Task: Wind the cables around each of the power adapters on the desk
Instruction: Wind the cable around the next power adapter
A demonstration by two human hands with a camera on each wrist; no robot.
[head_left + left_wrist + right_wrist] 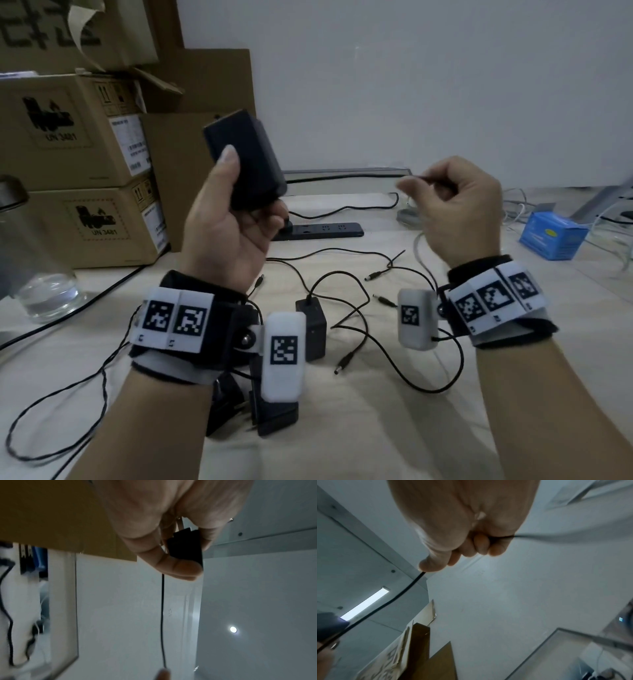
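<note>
Left hand point(229, 219) holds black adapter point(245, 161) up off desk point(394, 428), thumb and fingers clamped on its sides. Probably so cable can go round it.

Right hand point(455, 209) curled shut on thin black cable point(385, 603), pulling it tight between both hands, likely ready for first loop.

Second adapter point(311, 325) sits on desk between wrists, cable loose, not wound. More loose cables and plugs lie near it.

Cardboard boxes point(68, 137) at left read "UN 3481". Blue box point(551, 236) at right: writing too small to read.
</note>
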